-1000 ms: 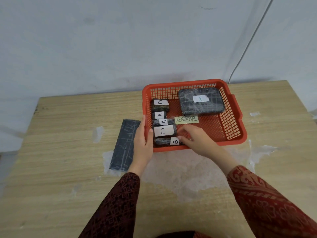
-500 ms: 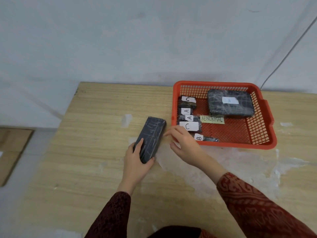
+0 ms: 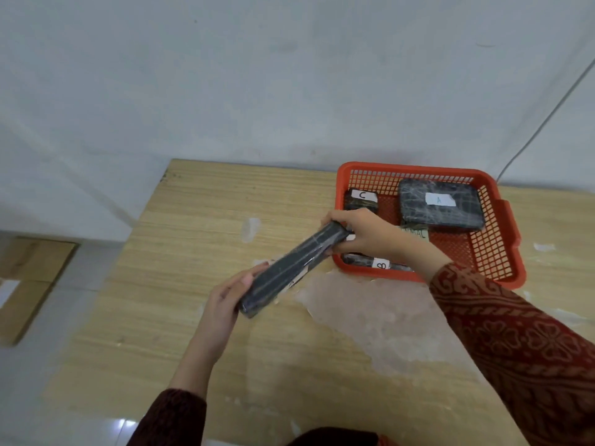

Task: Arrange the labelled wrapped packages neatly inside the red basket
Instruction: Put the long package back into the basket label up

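Note:
A long dark wrapped package [image 3: 293,268] is lifted off the table, tilted, just left of the red basket [image 3: 505,249]. My left hand [image 3: 228,294] grips its near end and my right hand [image 3: 363,233] grips its far end over the basket's left wall. Inside the basket lie a large package labelled A [image 3: 439,206] at the back right, a small package labelled C [image 3: 362,199] at the back left, and one labelled B [image 3: 381,263] along the front wall. A yellow paper label [image 3: 417,233] is partly hidden by my right hand, which also covers other small packages.
The wooden table [image 3: 199,226] ends at the left, with floor and a wooden board [image 3: 32,278] beyond. A worn pale patch [image 3: 370,320] marks the table in front of the basket. A grey cable [image 3: 547,114] runs down the wall behind.
The long package was lying flat on the table under my left hand; now both hands hold it up, tilted toward the basket. My right hand moved from the table onto its far end.

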`<action>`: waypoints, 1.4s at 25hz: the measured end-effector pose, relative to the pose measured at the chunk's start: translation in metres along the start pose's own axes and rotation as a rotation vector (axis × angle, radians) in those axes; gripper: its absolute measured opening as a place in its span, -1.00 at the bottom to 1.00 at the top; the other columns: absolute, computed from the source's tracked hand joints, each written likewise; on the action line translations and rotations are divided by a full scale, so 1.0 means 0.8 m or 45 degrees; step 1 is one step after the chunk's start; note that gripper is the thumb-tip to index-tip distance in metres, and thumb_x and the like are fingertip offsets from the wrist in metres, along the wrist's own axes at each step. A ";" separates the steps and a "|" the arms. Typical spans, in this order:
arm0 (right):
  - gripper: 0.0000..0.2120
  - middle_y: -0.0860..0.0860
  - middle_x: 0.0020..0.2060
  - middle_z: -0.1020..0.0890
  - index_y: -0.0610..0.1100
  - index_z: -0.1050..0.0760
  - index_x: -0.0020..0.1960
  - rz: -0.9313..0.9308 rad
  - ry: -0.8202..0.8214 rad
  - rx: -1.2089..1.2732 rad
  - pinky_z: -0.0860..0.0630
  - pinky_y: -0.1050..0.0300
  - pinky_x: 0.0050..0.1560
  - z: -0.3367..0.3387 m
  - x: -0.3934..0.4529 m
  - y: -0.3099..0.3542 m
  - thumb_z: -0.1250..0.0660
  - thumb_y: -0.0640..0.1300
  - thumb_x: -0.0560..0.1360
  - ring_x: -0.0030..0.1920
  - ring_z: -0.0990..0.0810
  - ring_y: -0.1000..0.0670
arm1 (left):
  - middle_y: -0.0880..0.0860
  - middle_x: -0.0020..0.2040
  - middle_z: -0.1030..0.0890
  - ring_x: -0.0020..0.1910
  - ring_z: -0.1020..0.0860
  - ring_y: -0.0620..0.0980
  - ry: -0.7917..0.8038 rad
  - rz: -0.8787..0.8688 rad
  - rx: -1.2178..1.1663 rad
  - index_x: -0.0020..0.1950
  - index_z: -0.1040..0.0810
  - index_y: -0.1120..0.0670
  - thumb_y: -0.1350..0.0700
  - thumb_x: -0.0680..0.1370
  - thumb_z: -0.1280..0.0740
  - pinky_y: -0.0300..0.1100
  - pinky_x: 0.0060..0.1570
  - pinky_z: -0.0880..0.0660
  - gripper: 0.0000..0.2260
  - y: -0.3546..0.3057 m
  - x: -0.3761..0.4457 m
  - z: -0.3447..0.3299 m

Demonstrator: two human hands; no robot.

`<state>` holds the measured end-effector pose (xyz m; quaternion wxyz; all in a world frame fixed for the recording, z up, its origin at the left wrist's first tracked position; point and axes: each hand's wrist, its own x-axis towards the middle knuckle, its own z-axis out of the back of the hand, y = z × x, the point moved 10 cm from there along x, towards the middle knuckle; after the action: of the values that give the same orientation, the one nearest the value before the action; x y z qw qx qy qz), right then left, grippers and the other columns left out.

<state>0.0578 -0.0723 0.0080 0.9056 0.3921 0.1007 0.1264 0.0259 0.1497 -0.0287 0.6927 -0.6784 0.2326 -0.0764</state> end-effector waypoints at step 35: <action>-0.22 -0.22 0.40 -0.28 -0.20 0.00 0.53 -0.890 -0.870 -0.289 -0.43 -0.04 0.27 0.105 -0.272 -0.231 -0.38 -0.11 0.48 0.35 -0.37 -0.20 | 0.16 0.27 -0.55 0.25 -0.50 0.12 0.005 -0.029 0.916 0.38 -0.41 0.19 0.06 0.47 -0.44 0.06 0.28 -0.44 -0.47 0.048 0.181 -0.312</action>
<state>-0.0970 -0.3190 -0.0534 0.9120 0.2529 -0.0906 -0.3100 0.0391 -0.1345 -0.0911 0.8858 -0.3936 0.1846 -0.1623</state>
